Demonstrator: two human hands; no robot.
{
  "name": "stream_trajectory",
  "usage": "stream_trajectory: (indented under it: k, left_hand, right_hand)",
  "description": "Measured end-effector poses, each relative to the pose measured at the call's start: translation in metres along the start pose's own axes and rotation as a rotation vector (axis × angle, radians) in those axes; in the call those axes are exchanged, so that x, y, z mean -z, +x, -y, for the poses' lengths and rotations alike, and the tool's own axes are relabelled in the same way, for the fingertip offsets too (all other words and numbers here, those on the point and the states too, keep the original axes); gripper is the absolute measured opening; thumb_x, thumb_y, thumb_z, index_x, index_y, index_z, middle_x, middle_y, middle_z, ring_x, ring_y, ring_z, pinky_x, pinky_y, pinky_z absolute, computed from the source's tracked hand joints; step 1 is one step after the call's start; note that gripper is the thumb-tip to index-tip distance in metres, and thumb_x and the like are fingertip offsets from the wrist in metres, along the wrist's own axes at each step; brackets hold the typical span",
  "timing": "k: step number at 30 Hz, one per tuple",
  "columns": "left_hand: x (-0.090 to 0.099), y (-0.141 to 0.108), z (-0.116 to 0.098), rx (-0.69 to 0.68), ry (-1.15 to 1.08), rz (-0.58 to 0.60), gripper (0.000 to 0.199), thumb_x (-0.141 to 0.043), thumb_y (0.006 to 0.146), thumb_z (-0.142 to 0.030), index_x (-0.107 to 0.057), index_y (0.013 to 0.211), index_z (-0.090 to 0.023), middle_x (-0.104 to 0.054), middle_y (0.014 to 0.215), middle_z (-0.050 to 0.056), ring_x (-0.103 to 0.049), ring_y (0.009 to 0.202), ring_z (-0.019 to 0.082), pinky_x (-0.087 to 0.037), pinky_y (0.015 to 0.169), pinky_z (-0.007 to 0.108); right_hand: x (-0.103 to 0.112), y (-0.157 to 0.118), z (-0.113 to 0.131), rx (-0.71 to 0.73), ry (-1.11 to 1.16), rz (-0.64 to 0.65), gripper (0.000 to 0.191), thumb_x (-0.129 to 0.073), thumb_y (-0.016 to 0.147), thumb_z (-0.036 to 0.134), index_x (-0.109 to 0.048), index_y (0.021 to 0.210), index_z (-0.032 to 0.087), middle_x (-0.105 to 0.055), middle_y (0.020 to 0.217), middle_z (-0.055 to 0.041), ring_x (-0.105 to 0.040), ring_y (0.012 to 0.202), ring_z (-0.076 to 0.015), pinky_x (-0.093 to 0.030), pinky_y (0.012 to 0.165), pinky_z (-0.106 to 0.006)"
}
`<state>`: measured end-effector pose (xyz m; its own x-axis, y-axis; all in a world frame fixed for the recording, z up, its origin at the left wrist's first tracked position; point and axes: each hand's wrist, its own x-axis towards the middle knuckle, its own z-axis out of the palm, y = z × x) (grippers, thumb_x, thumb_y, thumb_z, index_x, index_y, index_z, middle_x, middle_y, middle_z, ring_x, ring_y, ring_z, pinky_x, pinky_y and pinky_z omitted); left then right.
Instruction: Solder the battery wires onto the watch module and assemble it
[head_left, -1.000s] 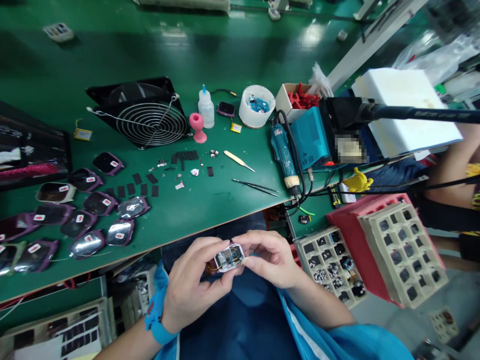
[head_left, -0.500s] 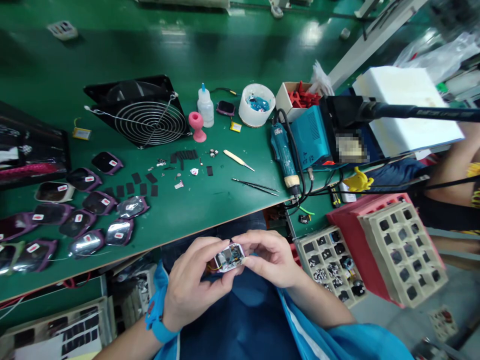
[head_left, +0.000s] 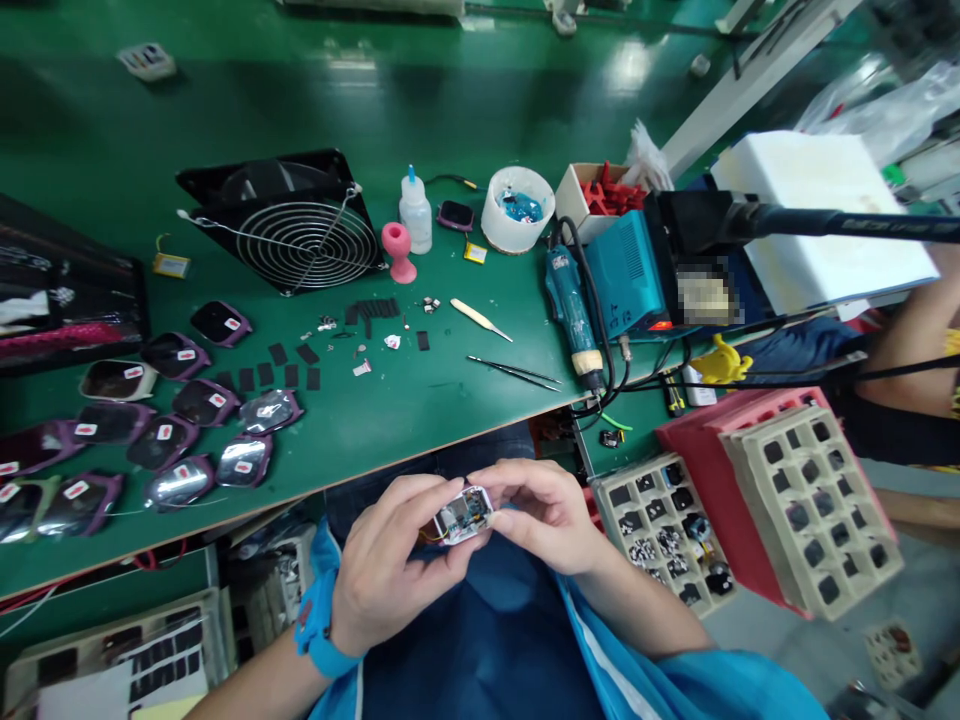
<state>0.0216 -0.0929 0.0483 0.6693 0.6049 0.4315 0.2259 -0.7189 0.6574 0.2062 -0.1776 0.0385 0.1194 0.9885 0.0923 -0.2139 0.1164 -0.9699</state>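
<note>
Over my lap, in front of the bench edge, I hold an opened smartwatch case (head_left: 463, 514) with a light rim and its circuit board and thin wires showing. My left hand (head_left: 401, 560) grips its left side between thumb and fingers. On its right end, the thumb and fingers of my right hand (head_left: 538, 515) are closed. Beyond the case on the green bench lie black tweezers (head_left: 514, 373) and a pointed tool with a cream handle (head_left: 481, 320). Several purple-framed watch cases (head_left: 201, 402) with red-marked labels lie to the left.
A fan (head_left: 289, 225), a dropper bottle (head_left: 415, 212), a pink stand (head_left: 398, 252) and a white tub (head_left: 516, 210) stand along the back. An electric screwdriver (head_left: 571, 310) lies beside a teal soldering station (head_left: 626, 275). Parts trays (head_left: 780, 445) are at right, near another person's arm (head_left: 919, 325).
The whole view has shifted slightly, so the bench things appear a little further right. Both hands keep their hold on the smartwatch case, almost unmoved.
</note>
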Motion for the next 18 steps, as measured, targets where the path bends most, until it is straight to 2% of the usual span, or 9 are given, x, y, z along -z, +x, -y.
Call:
stream_trajectory:
  k: [6,18]
  left_hand:
    - [0.0003,-0.0004,-0.0005,0.013,-0.033,-0.007,0.026,-0.062,0.105,-0.037,-0.061,0.121,-0.017,-0.071,0.097,0.006,-0.074,0.081,0.015,-0.062,0.071,0.02]
    - [0.0012,-0.0031,-0.0006,0.036,-0.109,-0.012,0.028,-0.071,0.101,-0.033,-0.062,0.123,-0.018,-0.073,0.099,0.005,-0.074,0.083,0.015,-0.062,0.074,0.021]
  right_hand:
    - [-0.0017,-0.002,-0.0028,-0.041,0.116,-0.009,0.033,-0.077,0.095,0.024,-0.076,0.128,0.027,-0.08,0.099,-0.0037,-0.076,0.074,-0.0135,-0.064,0.065,-0.02]
    - [-0.0013,-0.0027,-0.0043,-0.077,0.158,-0.027,0.032,-0.081,0.092,0.027,-0.078,0.123,0.023,-0.08,0.091,-0.0045,-0.077,0.072,-0.0136,-0.063,0.064,-0.019]
